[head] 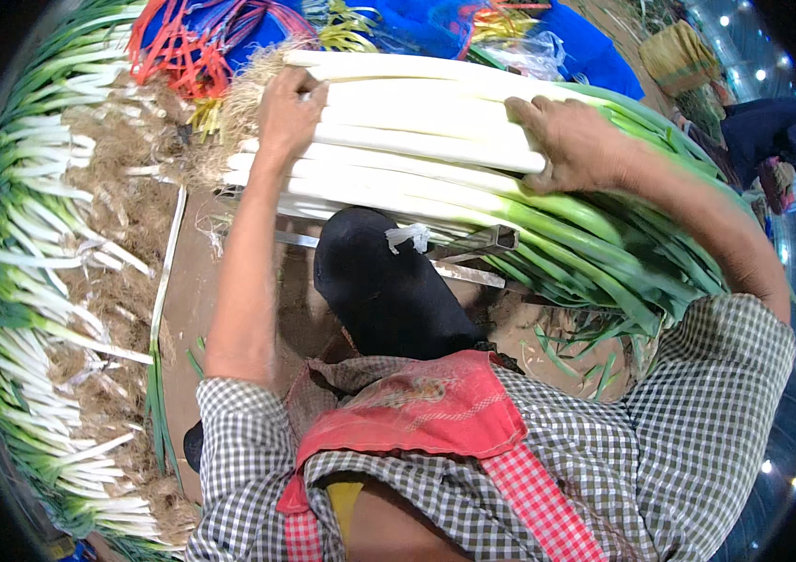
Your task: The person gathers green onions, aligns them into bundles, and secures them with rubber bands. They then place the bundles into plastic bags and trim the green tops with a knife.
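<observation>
A thick bundle of leeks (412, 133) lies crosswise before me, with roots (243, 105) at the left and green leaves (602, 246) at the right. My left hand (289, 112) rests on the white stalks close to the roots, its thumb and fingers spread. Over the stalks where white turns to green lies my right hand (573, 144), its fingers spread and curled against them. The undersides of both hands are hidden, so a firm hold does not show. Beneath the bundle a metal bar frame (475, 242) is partly visible, beside my dark-clad knee (363, 246).
Many leeks (33, 281) lie piled along the left, roots inward. A single leek (166, 281) lies on the brown ground. Red strips (180, 49), yellow strips (345, 28) and a clear plastic bag (528, 56) sit on blue sheeting (602, 56). A woven sack (679, 56) stands at the far right.
</observation>
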A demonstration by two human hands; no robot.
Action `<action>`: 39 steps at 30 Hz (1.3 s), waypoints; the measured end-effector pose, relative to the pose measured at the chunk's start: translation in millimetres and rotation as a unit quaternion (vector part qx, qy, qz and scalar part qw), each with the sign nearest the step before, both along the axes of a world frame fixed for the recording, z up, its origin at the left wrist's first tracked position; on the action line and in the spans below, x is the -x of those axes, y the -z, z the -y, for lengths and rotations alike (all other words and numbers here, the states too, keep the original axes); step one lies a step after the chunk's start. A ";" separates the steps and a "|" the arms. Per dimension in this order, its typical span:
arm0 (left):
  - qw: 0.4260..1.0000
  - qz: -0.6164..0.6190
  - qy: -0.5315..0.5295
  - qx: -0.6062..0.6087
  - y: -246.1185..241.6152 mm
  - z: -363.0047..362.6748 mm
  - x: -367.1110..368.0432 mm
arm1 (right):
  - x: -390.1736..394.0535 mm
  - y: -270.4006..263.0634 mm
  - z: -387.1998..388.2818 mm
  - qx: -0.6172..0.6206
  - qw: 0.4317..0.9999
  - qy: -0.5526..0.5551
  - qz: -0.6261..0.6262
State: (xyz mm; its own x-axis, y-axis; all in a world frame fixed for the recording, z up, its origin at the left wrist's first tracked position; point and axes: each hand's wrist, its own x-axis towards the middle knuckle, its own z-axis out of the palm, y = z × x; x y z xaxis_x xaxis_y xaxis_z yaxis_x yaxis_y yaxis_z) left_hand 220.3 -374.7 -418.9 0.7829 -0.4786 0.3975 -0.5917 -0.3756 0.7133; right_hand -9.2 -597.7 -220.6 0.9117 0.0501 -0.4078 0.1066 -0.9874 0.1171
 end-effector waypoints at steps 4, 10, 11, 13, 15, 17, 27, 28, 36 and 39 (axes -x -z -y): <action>1.000 0.020 -0.017 0.016 -3.3 -0.6 2.7 | -4.0 -0.5 9.0 0.058 0.994 -0.059 0.077; 0.998 0.051 -0.010 -0.019 -12.2 2.9 4.8 | 1.7 15.4 16.6 0.039 0.995 -0.033 0.086; 0.999 0.031 -0.003 -0.013 -11.6 2.5 3.2 | 1.9 11.5 18.7 0.025 0.997 -0.034 0.071; 1.000 -0.008 0.006 0.000 -7.0 2.2 -2.9 | 1.6 2.6 29.1 -0.003 0.998 -0.040 0.042; 1.000 0.000 0.012 0.001 -5.1 1.3 -8.3 | 15.8 -10.7 38.7 0.100 0.992 -0.023 0.069; 1.000 0.007 0.012 -0.020 -5.0 -4.7 -12.4 | 26.2 -0.9 45.2 0.098 0.990 -0.026 0.095; 0.999 0.009 0.007 -0.051 -22.5 6.3 16.9 | 53.6 13.5 46.2 0.088 0.991 0.031 0.097; 0.999 0.015 0.002 -0.040 -19.3 5.1 15.1 | 50.3 15.6 46.9 0.061 0.992 0.035 0.101; 0.994 -0.019 -0.005 -0.105 -28.9 14.8 13.3 | 39.3 9.5 55.6 -0.020 0.992 0.085 0.096; 0.986 -0.064 -0.038 -0.146 -29.1 26.2 20.9 | 36.6 1.0 52.2 -0.033 0.990 0.086 0.108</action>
State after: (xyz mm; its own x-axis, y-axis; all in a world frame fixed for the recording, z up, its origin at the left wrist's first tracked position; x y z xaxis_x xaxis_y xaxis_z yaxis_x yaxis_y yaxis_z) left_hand 199.4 -400.9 -389.8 0.8561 -0.4955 0.1469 -0.4655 -0.6158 0.6357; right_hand -45.8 -649.8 -221.7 0.9748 -0.0934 -0.2027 -0.0841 -0.9950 0.0544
